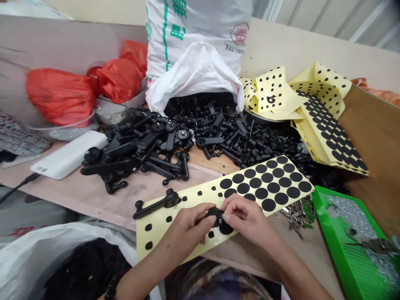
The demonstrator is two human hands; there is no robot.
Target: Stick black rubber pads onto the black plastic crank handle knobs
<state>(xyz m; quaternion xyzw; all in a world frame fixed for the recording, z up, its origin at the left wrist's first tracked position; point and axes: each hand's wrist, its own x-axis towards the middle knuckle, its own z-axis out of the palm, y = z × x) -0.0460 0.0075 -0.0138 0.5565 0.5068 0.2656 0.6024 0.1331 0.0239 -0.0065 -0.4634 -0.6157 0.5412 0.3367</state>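
A yellow backing sheet [200, 200] with rows of round black pads [268, 183] lies on the table in front of me. My left hand [187, 227] and my right hand [246, 216] meet over the sheet's lower middle. Both pinch a small black plastic part [215, 213] between fingers and thumbs. One black round pad [225, 228] sits just under my right fingers. A black plastic arm piece [156, 204] lies on the sheet's left end, apart from my hands.
A big pile of black plastic arm parts [193, 137] spills from a white bag [196, 75]. Used yellow sheets [315, 104] lie at the back right. A green tray [343, 250] holds small metal bits at right. Red bags [62, 96], a white power bank [68, 154].
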